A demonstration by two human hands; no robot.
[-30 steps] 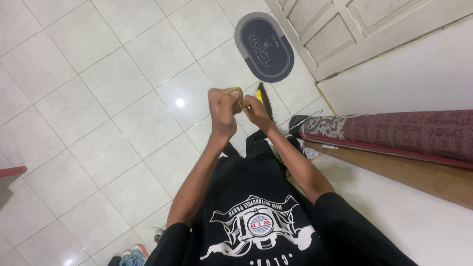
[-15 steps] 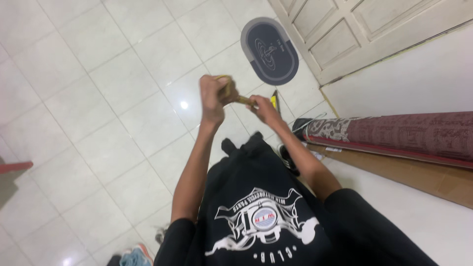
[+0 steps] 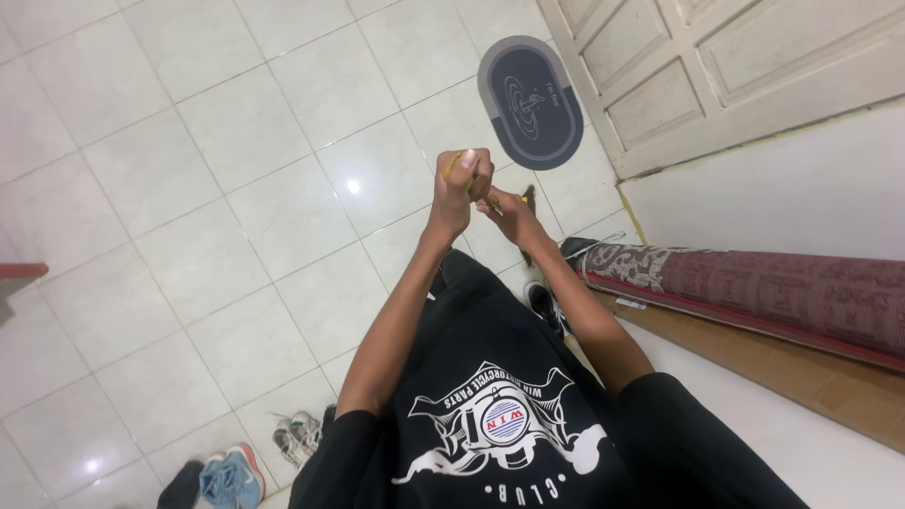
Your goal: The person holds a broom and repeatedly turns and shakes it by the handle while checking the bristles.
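The left hand (image 3: 459,184) is clenched around a thin yellowish band (image 3: 451,164) held chest-high; the right hand (image 3: 509,209) pinches its other end, just beside the left — the band looks wound but not yet finished. Below lie the white tiled floor (image 3: 236,217), an oval grey doormat (image 3: 530,102) and a rolled maroon carpet (image 3: 773,287).

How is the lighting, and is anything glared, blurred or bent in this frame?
Head view: even indoor light; small glare spot on the floor tiles; both hands, left and right, are slightly soft, so the thin yellow thing they hold is hard to make out; wide-angle lens skews the door and rolled rug.
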